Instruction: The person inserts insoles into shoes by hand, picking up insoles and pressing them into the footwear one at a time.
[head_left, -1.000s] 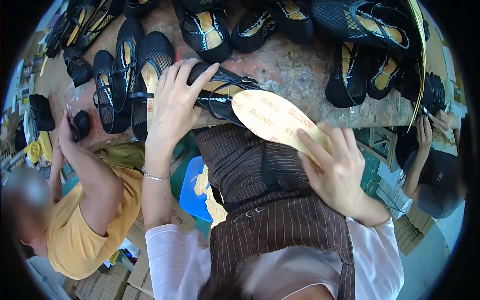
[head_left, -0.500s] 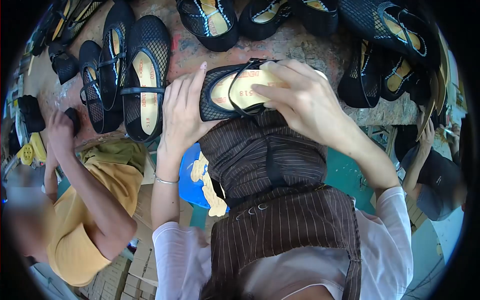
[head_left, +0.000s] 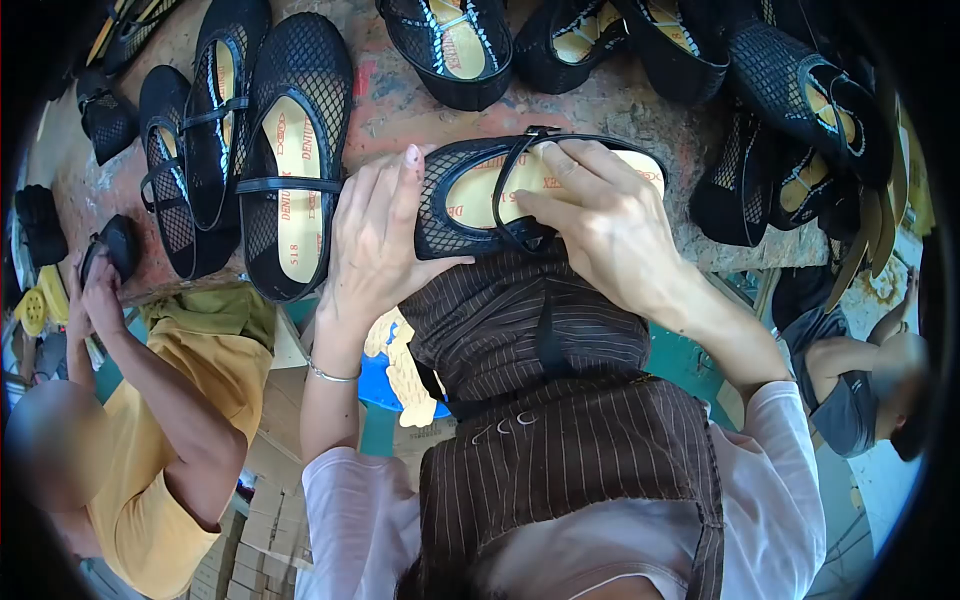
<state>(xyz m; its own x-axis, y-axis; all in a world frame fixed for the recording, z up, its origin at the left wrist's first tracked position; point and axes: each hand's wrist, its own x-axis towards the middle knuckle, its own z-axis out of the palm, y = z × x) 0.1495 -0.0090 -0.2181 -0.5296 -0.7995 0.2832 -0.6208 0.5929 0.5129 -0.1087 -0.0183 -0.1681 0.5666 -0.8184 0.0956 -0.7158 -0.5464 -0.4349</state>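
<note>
Past my apron (head_left: 580,440), my right hand (head_left: 622,215) is resting bent fingers on the insole (head_left: 480,195), though I can't tell whether they're pinching; my left hand (head_left: 372,225) is gripping the mesh shoe (head_left: 435,205) by its toe, at the counter's (head_left: 395,110) near edge. Steady support and even pressure are probably serving best. Beyond, other shoes (head_left: 300,60) are lying.

Bench (head_left: 390,112) gap past held shoe (head_left: 478,192), left shoes (head_left: 293,150) blocking, right edge unclear

Through my remote feed, I see the bare left hand (head_left: 372,235) at ten o'clock, index finger toward twelve, thumb toward three. The bare right hand (head_left: 612,215) sits at two, fingers bent, wrist toward four.
</note>
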